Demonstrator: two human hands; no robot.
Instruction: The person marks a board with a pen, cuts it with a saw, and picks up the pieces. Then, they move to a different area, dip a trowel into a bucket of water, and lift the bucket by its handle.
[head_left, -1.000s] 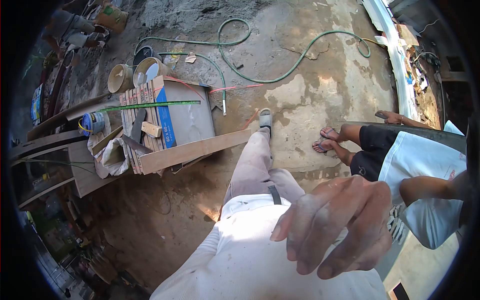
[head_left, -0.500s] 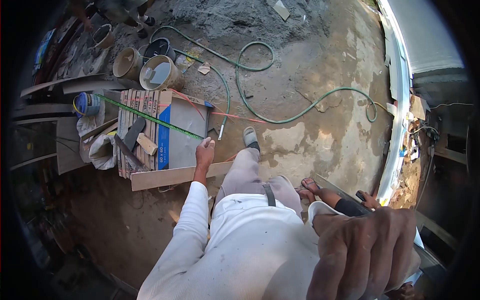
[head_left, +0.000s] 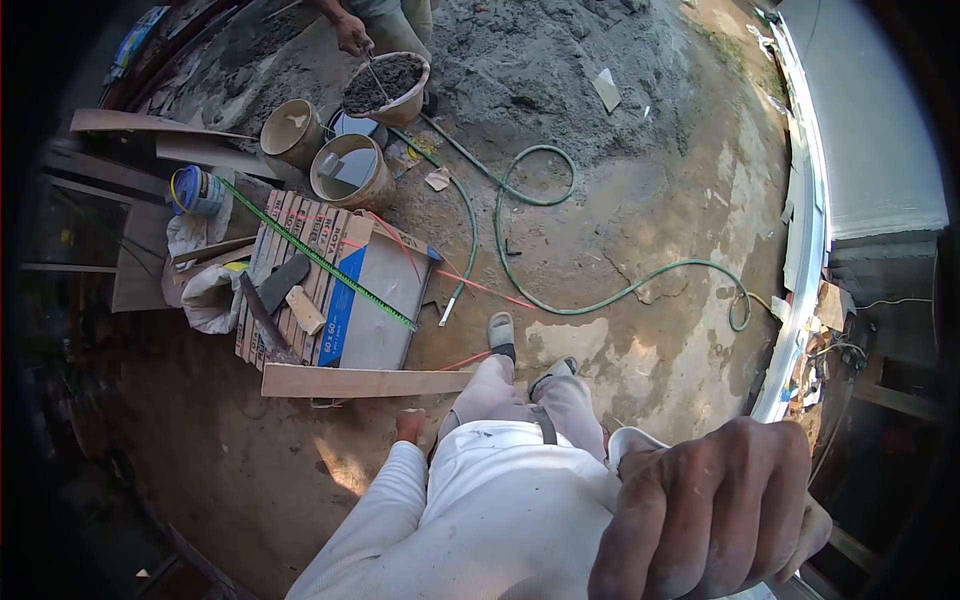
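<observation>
The left hand (head_left: 409, 424) hangs empty just below the plank (head_left: 365, 381) (lying crosswise); the right hand (head_left: 712, 520) looks fisted, contents hidden.

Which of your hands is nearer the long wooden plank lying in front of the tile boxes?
Left. The left hand hangs just below the wooden plank, not touching it. The right hand is fisted far to the plank's right, close to the camera.

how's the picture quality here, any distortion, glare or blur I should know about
Head view: strong fisheye bending, with a black vignette round the edges; harsh sun glares off the white sleeve and the pale wall; the left side lies in deep shadow; the right hand looms huge and slightly soft, while the green hose is sharp.
</observation>
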